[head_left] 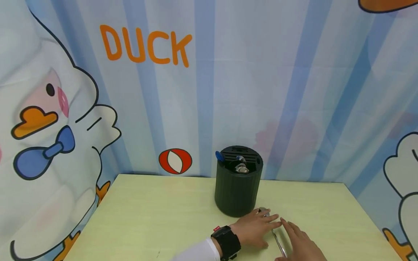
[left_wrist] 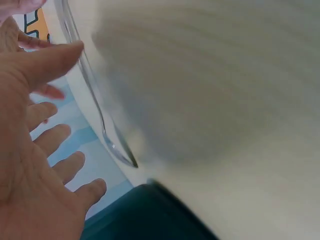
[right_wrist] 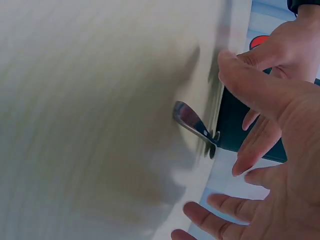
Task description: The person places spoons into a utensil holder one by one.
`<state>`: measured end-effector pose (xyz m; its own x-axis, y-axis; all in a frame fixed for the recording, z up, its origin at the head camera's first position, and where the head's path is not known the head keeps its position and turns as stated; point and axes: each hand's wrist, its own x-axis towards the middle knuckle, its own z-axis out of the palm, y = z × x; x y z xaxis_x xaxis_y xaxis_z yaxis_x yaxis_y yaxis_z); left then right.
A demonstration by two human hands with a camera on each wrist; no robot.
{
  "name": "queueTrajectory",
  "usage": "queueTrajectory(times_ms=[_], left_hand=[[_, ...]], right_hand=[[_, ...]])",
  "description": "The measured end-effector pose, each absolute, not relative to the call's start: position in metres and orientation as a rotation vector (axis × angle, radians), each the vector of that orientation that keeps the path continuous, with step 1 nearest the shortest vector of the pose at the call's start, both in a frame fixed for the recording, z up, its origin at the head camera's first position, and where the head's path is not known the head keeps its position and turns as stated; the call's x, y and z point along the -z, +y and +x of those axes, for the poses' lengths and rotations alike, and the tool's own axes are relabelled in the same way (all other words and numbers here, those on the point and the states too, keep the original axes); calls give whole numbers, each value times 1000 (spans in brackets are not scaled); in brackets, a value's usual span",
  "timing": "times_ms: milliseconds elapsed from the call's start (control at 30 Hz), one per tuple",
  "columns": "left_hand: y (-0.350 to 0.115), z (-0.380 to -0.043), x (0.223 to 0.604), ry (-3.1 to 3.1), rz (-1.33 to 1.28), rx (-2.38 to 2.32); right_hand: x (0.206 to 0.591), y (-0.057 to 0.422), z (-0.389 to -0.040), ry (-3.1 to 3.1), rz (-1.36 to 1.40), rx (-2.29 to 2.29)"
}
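A metal spoon (head_left: 278, 243) lies on the table, its bowl near the dark green holder and its handle toward the front edge. My left hand (head_left: 254, 227) hovers over the spoon with fingers spread, covering part of it. Beside the handle is my right hand (head_left: 302, 243), fingers extended and apart. The left wrist view shows the spoon's bowl (left_wrist: 117, 147) past the fingers of the left hand (left_wrist: 37, 150). In the right wrist view the broad handle end (right_wrist: 190, 117) lies beside the right hand (right_wrist: 280, 150); neither hand grips it.
The dark green ribbed utensil holder (head_left: 237, 192) stands behind the left hand, with a slotted top. Shiny metal utensils (head_left: 242, 167) and a blue-ended piece (head_left: 220, 156) stick out of it. A striped duck-print cloth (head_left: 241, 90) hangs behind the pale yellow table (head_left: 156, 214).
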<state>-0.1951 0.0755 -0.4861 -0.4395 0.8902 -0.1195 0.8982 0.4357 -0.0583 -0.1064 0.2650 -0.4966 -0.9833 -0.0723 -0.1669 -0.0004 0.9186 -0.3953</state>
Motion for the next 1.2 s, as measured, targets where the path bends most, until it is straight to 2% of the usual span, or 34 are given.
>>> queueTrajectory(times_ms=[400, 900, 1033, 1200], left_hand=[[82, -192, 492, 2609, 1817, 108], [74, -186, 489, 2536, 1698, 11], [72, -183, 484, 2531, 1733, -3], [70, -180, 479, 2579, 1821, 65]], right_hand=[[495, 254, -112, 2829, 44, 642], [497, 242, -102, 2837, -20, 730], [498, 248, -101, 2836, -99, 754], [499, 260, -99, 2871, -336, 791]])
